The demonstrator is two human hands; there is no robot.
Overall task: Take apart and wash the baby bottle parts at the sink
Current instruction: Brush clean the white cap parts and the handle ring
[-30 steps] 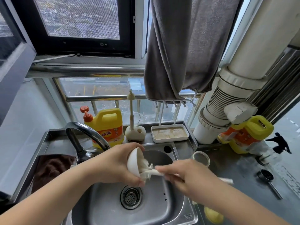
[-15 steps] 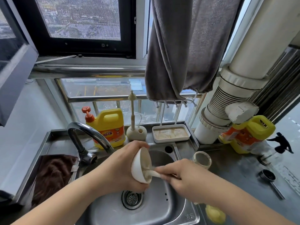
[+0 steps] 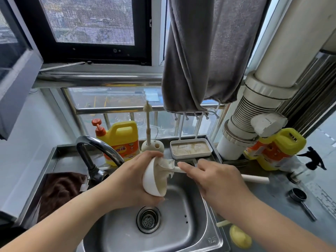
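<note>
Showing left hand [image 3: 134,180] curled round white bottle cap [image 3: 154,179] above sink [image 3: 181,224]; right hand [image 3: 216,180] gripping brush [image 3: 174,168] handle, bristles at cap's mouth, just right of left hand, near faucet [image 3: 98,150].

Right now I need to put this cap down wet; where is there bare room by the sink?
Bare steel shows on the right counter, between the brush handle and the small metal cup. The sink floor around the drain is bare too. The back ledge is crowded: detergent jug, brush stand, white tray.
</note>
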